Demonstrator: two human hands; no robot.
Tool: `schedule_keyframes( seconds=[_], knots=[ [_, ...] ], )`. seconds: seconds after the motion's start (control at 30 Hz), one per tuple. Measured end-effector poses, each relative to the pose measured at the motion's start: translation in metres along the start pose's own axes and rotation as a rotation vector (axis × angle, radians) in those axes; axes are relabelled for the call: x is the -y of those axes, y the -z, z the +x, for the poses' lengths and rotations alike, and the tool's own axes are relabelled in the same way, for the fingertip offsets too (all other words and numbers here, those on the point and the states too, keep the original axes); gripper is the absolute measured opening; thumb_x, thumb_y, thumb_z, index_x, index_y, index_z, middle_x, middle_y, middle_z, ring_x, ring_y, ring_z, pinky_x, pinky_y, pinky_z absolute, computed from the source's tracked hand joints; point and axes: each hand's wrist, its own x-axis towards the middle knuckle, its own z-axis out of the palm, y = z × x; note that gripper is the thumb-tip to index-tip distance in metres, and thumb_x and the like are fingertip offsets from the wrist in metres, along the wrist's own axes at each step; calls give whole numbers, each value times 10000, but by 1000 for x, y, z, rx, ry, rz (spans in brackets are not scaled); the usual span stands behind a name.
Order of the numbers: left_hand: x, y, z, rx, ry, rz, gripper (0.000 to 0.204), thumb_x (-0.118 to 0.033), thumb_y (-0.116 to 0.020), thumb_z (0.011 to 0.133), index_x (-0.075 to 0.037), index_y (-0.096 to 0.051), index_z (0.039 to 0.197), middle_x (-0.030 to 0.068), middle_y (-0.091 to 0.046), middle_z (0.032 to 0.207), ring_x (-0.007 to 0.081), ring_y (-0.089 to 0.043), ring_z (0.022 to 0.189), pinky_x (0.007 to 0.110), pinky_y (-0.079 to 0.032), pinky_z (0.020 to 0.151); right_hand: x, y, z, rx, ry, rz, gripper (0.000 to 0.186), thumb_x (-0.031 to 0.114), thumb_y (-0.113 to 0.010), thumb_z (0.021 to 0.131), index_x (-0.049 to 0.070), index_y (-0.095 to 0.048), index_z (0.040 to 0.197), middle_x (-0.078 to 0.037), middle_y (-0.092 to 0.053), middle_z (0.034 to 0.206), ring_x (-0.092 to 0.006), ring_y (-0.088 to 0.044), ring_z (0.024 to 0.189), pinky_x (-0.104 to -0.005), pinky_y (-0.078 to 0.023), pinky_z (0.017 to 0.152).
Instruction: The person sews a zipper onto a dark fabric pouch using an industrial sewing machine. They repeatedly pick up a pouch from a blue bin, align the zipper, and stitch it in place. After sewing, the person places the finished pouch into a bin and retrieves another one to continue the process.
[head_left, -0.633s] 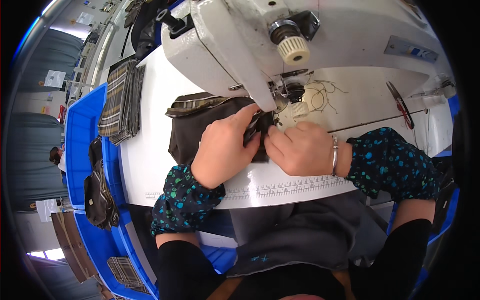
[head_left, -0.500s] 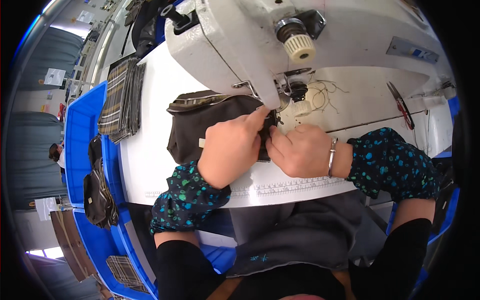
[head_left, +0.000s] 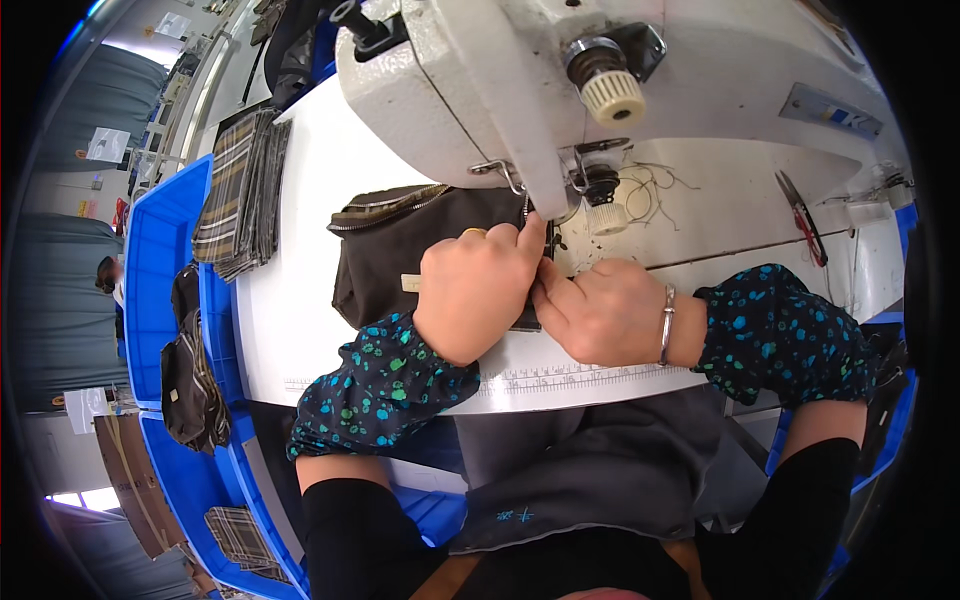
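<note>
White sewing table (head_left: 300, 300): left hand (head_left: 478, 290), right hand (head_left: 600, 310) pinching dark fabric (head_left: 385, 255).

Sewing machine (head_left: 620, 60): painted metal, off-white, slightly glossy, scuffed. Worktop (head_left: 300, 300): smooth white laminate, matt sheen. Pouch (head_left: 385, 255): dark brown matt woven cloth with a metal zip. Plaid pieces (head_left: 240, 190) at the worktop's left edge: woven cloth. Bins (head_left: 160, 250): glossy blue plastic. Bracelet (head_left: 667, 322): polished metal.
</note>
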Motion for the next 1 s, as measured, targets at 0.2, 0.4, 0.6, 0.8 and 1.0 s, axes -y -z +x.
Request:
schedule_keyframes(
  seconds=[0.2,0.4,0.6,0.8,1.0],
  knots=[
    [2,1,10,-25,129,-265,226,-205,-685,877,-115,-719,1081,41,-675,729,264,-699,623,403,-525,509,-1,1,0,11,-8,14,275,177,-657,809,-58,-739,925,-299,-733,940,-218,-688,565,-321,-522,480],
    [-4,1,10,22,152,-267,219,-275,-715,942,-153,-753,1120,47,-708,744,279,-686,610,394,-512,516,0,2,-3,50,-23,-22,326,160,-658,763,-22,-762,1013,-201,-749,986,-150,-624,591,-284,-467,513],
    [-7,-2,11,58,148,-247,208,-300,-704,955,-113,-732,1041,66,-711,749,290,-686,611,404,-506,512,-1,-1,-2,-13,-10,26,204,154,-668,776,-35,-721,832,-269,-719,877,-207,-659,544,-322,-490,449],
    [-4,-5,13,53,157,-266,263,-317,-695,970,-64,-717,1038,113,-700,727,308,-686,612,417,-510,521,-4,2,0,50,-13,-12,181,149,-680,750,-23,-707,796,-214,-693,801,-178,-613,522,-311,-447,426],
    [-6,20,0,93,180,-326,260,-147,-745,854,-78,-745,1104,66,-694,917,278,-707,745,395,-542,594,-6,-1,-2,-36,-48,-73,191,166,-673,762,-15,-710,811,-171,-675,776,-170,-607,533,-303,-441,428]
  ],
)
